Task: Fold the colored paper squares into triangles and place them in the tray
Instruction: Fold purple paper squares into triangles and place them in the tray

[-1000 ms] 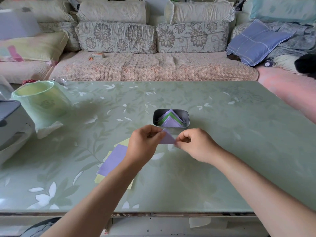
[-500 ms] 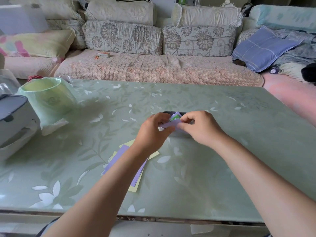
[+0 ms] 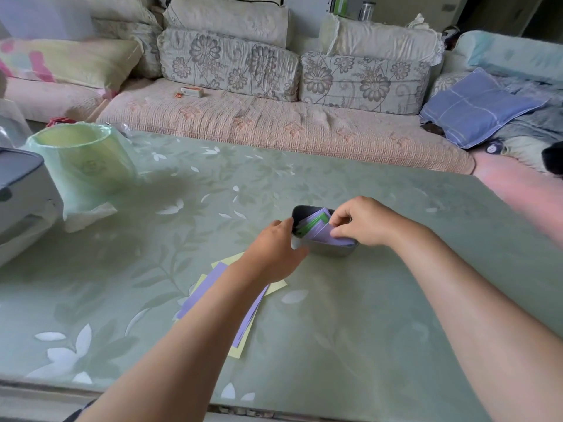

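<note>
The folded purple paper triangle now reaches the far grey metal tray, pinched by the right hand; the left hand grips the tray's left end; flat purple and yellow paper squares wait nearby.

No writing, label or number is legible anywhere. The small box on the far sofa carries an orange mark, too small and blurred to read.
</note>
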`<state>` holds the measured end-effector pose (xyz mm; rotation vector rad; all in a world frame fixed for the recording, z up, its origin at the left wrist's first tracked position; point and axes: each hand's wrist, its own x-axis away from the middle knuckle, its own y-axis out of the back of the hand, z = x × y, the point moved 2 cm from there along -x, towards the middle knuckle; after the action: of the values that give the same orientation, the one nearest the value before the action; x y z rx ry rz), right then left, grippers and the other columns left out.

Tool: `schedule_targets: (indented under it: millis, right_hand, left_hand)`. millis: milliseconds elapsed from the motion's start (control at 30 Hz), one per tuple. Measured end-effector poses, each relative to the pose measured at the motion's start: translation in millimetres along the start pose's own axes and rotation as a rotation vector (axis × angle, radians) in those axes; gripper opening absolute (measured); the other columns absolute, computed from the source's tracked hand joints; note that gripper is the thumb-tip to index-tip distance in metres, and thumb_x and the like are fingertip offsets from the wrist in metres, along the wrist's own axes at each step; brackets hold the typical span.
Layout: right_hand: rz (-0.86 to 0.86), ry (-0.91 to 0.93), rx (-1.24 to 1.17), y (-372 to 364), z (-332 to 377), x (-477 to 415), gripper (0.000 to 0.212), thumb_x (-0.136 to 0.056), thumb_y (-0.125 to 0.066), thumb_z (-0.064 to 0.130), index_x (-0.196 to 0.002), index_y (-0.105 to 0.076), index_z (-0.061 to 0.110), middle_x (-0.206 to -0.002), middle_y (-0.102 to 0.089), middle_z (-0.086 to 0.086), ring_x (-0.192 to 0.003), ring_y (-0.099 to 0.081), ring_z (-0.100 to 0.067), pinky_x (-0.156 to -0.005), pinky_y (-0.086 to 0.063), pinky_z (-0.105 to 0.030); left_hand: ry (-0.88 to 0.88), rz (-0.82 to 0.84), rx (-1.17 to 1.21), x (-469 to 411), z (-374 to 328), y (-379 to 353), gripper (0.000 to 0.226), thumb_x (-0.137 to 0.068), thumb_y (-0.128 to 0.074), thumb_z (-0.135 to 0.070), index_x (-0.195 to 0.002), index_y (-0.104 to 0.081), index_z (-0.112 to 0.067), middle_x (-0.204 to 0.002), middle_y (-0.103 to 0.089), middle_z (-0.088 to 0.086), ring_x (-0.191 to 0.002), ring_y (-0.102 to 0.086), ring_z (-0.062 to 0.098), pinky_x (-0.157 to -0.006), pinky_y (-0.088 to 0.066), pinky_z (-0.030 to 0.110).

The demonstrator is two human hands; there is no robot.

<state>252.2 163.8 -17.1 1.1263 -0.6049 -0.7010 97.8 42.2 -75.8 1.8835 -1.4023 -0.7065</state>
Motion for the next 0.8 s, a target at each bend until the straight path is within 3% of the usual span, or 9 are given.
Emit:
schedule_targets:
  millis: [100, 200, 300, 400, 567, 700, 800]
  right_hand:
    - [0.056, 0.01, 0.124, -7, 8, -4, 0.007, -0.081, -0.074, 0.03, -0.077, -0.069, 0.033, -0.079, -0.067, 0.02, -0.081, -0.063, -0.008, -0.077, -0.051, -0.027]
    - [0.097, -0.003, 0.167, -13, 12, -8, 0.004, -0.084, -0.07, 0.029, -0.08, -0.07, 0.029, -0.082, -0.069, 0.012, -0.083, -0.063, -0.017, -0.075, -0.052, -0.031]
    - [0.057, -0.029, 0.278, -16, 14, -12, 0.013, -0.085, -0.067, 0.037, -0.081, -0.07, 0.025, -0.082, -0.068, 0.007, -0.079, -0.059, -0.019, -0.059, -0.041, -0.026]
    - [-0.018, -0.05, 0.386, -22, 16, -17, 0.023, -0.086, -0.063, 0.037, -0.074, -0.062, 0.018, -0.077, -0.062, 0.002, -0.078, -0.057, -0.022, -0.055, -0.032, -0.025]
    - [-0.045, -0.095, 0.44, -28, 18, -22, 0.039, -0.089, -0.06, 0.05, -0.068, -0.05, 0.02, -0.077, -0.057, 0.002, -0.083, -0.056, -0.026, -0.068, -0.038, -0.029]
    - [-0.123, -0.107, 0.489, -30, 18, -22, 0.039, -0.081, -0.063, 0.062, -0.088, -0.065, 0.023, -0.093, -0.065, 0.002, -0.094, -0.062, -0.025, -0.078, -0.047, -0.03]
    - [-0.173, -0.099, 0.449, -24, 23, -16, 0.038, -0.079, -0.065, 0.059, -0.09, -0.065, 0.023, -0.098, -0.068, 0.0, -0.095, -0.061, -0.025, -0.078, -0.049, -0.031]
  left_hand:
    - [0.004, 0.0, -0.029, 0, 0, -1, 0.042, -0.092, -0.058, -0.036, -0.127, -0.048, -0.015, -0.119, -0.052, 0.005, -0.113, -0.054, 0.024, -0.09, -0.045, 0.036]
    - [-0.005, -0.007, -0.049, 1, -1, -2, 0.037, -0.092, -0.058, -0.035, -0.122, -0.049, -0.015, -0.112, -0.052, 0.005, -0.107, -0.052, 0.025, -0.081, -0.042, 0.033]
    - [-0.018, -0.008, -0.039, 2, -1, -1, 0.036, -0.091, -0.058, -0.034, -0.122, -0.049, -0.016, -0.107, -0.051, 0.005, -0.103, -0.052, 0.026, -0.079, -0.041, 0.033]
    - [-0.027, -0.012, -0.038, 4, -1, -2, 0.038, -0.091, -0.058, -0.032, -0.123, -0.048, -0.015, -0.105, -0.051, 0.005, -0.102, -0.051, 0.026, -0.077, -0.038, 0.031]
    - [-0.032, -0.016, -0.028, 6, -2, 0, 0.035, -0.091, -0.057, -0.031, -0.122, -0.048, -0.015, -0.106, -0.051, 0.005, -0.103, -0.05, 0.025, -0.076, -0.035, 0.03]
    - [-0.037, -0.013, -0.025, 9, -2, 1, 0.038, -0.091, -0.057, -0.032, -0.124, -0.048, -0.015, -0.106, -0.051, 0.005, -0.106, -0.05, 0.025, -0.077, -0.035, 0.029]
    - [-0.043, -0.004, -0.024, 12, 0, 6, 0.044, -0.092, -0.058, -0.032, -0.131, -0.045, -0.016, -0.115, -0.052, 0.006, -0.115, -0.049, 0.026, -0.083, -0.037, 0.03]
